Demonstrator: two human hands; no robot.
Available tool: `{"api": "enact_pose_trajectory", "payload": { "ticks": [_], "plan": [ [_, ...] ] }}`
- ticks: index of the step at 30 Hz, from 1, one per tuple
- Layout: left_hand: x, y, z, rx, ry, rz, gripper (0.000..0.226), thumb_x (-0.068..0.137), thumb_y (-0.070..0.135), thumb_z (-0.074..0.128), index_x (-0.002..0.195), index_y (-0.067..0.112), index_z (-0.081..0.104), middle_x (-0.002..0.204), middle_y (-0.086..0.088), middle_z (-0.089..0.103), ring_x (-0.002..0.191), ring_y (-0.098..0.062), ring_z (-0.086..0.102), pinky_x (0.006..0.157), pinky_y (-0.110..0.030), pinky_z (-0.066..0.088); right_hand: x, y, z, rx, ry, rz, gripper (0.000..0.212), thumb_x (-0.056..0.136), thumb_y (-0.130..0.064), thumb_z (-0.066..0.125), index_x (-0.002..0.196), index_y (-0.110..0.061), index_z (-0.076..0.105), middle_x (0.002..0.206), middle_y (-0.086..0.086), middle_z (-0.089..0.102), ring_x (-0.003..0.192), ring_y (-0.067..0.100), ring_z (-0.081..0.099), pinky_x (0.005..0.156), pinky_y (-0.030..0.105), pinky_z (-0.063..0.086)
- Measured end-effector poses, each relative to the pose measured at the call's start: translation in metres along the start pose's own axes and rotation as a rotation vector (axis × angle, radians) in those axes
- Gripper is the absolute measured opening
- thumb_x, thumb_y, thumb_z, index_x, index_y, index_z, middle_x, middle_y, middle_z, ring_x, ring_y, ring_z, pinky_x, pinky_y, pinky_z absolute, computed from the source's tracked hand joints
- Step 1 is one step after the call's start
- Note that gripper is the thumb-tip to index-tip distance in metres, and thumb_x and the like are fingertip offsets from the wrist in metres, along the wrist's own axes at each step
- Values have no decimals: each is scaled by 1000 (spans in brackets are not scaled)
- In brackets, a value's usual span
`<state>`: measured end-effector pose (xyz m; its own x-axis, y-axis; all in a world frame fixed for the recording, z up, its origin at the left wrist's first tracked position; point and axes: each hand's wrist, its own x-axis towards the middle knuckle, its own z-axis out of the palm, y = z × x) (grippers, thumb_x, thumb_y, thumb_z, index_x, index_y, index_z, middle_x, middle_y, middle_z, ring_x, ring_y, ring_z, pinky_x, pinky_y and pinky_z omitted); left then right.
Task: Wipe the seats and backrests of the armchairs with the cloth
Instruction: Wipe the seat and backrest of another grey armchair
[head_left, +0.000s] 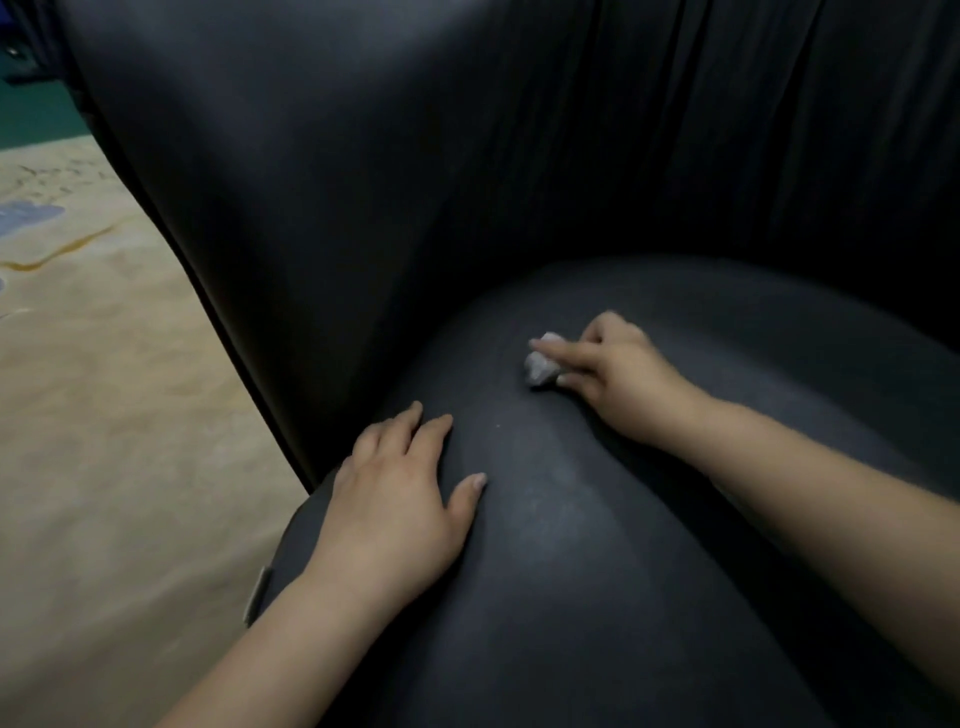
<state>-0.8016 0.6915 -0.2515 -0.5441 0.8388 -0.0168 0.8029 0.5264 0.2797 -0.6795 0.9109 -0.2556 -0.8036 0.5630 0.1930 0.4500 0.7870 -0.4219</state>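
Right fingers (558, 356) are pinching a small crumpled whitish cloth (540, 366), index finger lying straight over the wad, the other fingers curling behind it. The cloth is sitting on the seat (597, 571), pressed against the dark cushion toward its rear, near where the seat meets the backrest (467, 156). The right hand (618, 371) is reaching in from the right, forearm angling across the cushion.

Left fingers (415, 431) are lying straight and slightly spread, thumb set apart, holding nothing. The left hand (395, 499) is resting flat on the seat's front left part, well apart from the cloth.

A pale dusty sheen is showing on the cushion between the two hands. The armchair's dark side (234, 260) is rising on the left; beyond it, a beige patterned floor (93, 415).
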Motion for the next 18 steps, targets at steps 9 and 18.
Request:
{"api": "enact_pose_trajectory", "payload": {
  "ticks": [9, 18],
  "plan": [
    [2, 18, 4, 23, -27, 58, 67, 92, 57, 38, 150, 29, 21, 158, 3, 15, 143, -19, 13, 114, -36, 20, -68, 0, -20, 58, -129, -212, 43, 84, -24, 70, 120, -46, 60, 92, -3, 42, 87, 15, 43, 79, 20, 37],
    [-7, 29, 5, 19, -114, 129, 80, 86, 67, 41, 152, 34, 9, 161, 4, 0, 145, -20, 2, 117, -38, 12, -74, -10, -21, 85, -103, -112, 41, 85, -21, 69, 118, -44, 62, 93, -2, 43, 89, 18, 44, 82, 32, 41]
  ]
}}
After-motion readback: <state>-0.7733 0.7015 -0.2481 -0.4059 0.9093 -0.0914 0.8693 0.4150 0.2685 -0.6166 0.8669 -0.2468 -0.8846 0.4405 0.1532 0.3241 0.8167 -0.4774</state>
